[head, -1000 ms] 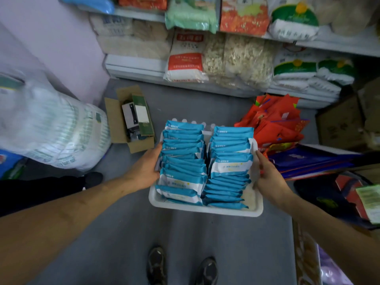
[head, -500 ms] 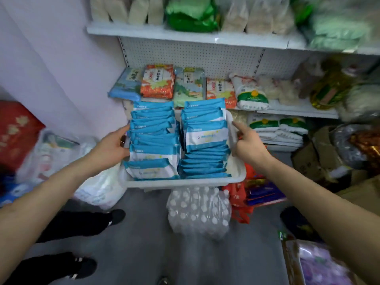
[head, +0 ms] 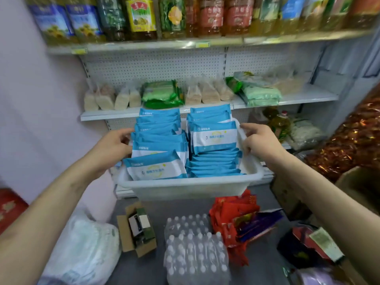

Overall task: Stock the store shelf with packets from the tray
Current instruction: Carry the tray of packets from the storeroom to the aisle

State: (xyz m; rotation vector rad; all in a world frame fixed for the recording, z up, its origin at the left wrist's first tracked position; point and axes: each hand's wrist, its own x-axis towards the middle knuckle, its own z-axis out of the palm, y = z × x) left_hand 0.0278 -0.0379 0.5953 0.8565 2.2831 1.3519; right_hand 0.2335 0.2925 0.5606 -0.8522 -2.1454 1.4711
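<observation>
I hold a white plastic tray (head: 185, 188) up in front of the shelves, roughly level with the middle shelf (head: 287, 98). Two rows of blue-and-white packets (head: 213, 138) stand on edge in it, filling it. My left hand (head: 112, 149) grips the tray's left rim, fingers against the left row of packets. Gripping the right rim is my right hand (head: 260, 142), thumb over the edge. The middle shelf carries bags of pale grain and green packets (head: 162, 94).
The top shelf holds large oil bottles (head: 141, 17). On the floor below stand shrink-wrapped water bottles (head: 193, 249), an open cardboard box (head: 135, 229), red packets (head: 234, 214) and a white sack (head: 82, 249). Boxes and shiny red goods crowd the right side.
Both hands have raised the tray from low over the floor to the level of the middle shelf. My view has tilted up to the shelves.
</observation>
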